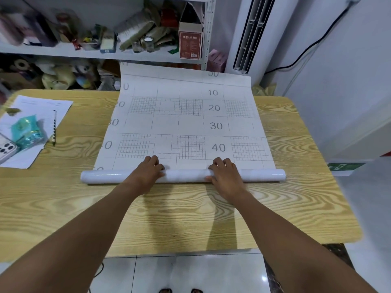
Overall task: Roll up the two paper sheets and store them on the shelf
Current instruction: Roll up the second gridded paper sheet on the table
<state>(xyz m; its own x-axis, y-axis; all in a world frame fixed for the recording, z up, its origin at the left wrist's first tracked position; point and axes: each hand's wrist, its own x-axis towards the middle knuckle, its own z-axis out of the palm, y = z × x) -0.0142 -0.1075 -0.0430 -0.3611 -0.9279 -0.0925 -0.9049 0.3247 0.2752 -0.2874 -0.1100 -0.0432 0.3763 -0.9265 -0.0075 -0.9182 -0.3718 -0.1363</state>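
Seen from the head camera, the gridded paper sheet (pixel 186 123) lies flat on the wooden table (pixel 190 218), its near end wound into a glossy roll (pixel 184 175). The left hand (pixel 148 170) and right hand (pixel 225 174) each curl their fingers over that roll, apart from one another near its middle. It looks light, thin, springy and slick, easily creased or skewed, so an even two-handed hold seems wise. Behind, the shelf (pixel 127 57) carries an open-topped red carton (pixel 190 43), contents hidden, and small jars (pixel 147 44) among blurred clutter.
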